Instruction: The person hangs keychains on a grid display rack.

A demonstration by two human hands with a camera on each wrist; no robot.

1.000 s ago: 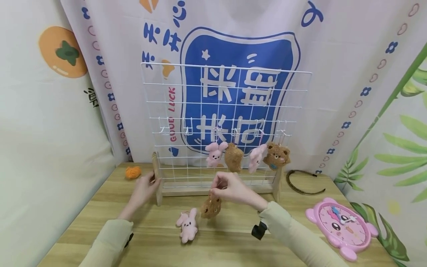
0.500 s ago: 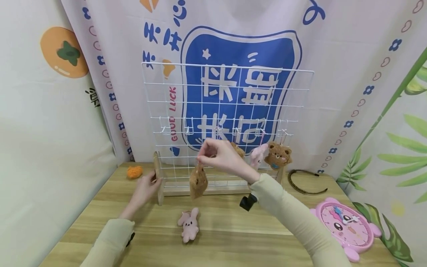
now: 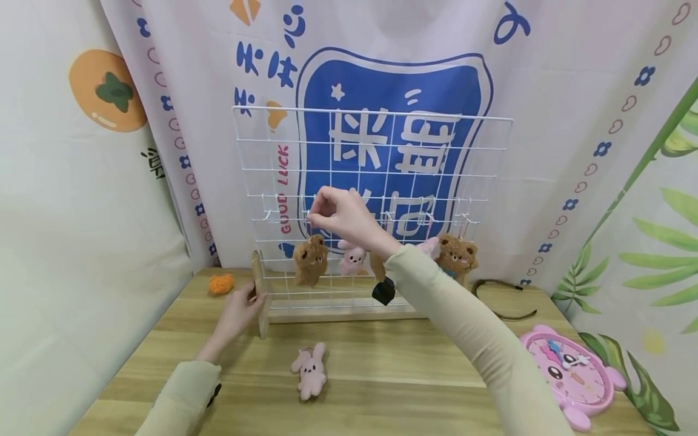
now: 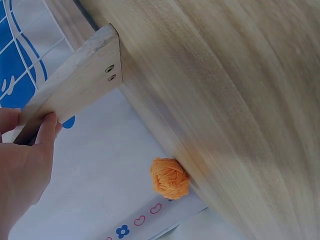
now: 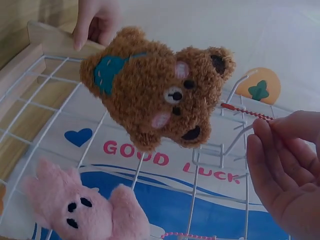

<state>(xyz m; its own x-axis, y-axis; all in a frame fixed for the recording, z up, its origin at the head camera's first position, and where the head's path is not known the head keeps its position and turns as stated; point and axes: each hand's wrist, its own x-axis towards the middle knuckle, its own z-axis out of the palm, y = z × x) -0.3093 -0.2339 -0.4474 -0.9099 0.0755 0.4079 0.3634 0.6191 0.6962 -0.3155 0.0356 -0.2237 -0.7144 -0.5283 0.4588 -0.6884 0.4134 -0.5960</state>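
My right hand (image 3: 346, 218) pinches the red bead chain (image 5: 245, 112) of a brown plush bear keychain (image 5: 155, 90), right at a white hook (image 5: 239, 137) on the wire grid rack (image 3: 376, 144). The bear dangles in front of the grid, left of a hanging pink plush bunny (image 3: 353, 257). Over at the rack's left side, my left hand (image 3: 238, 312) grips the wooden upright (image 4: 75, 80) between thumb and fingers. Another pink bunny keychain (image 3: 312, 372) lies face up on the table before the rack.
A brown bear (image 3: 457, 257) hangs at the rack's right end; my right arm partly hides its neighbours. An orange yarn ball (image 4: 170, 178) sits left of the rack. On the right are a dark headband (image 3: 504, 316) and a pink toy clock (image 3: 572, 375). A printed curtain hangs behind.
My right hand has lifted the brown bear from low over the table, up and left to the second hook from the left. My left hand stays on the upright.
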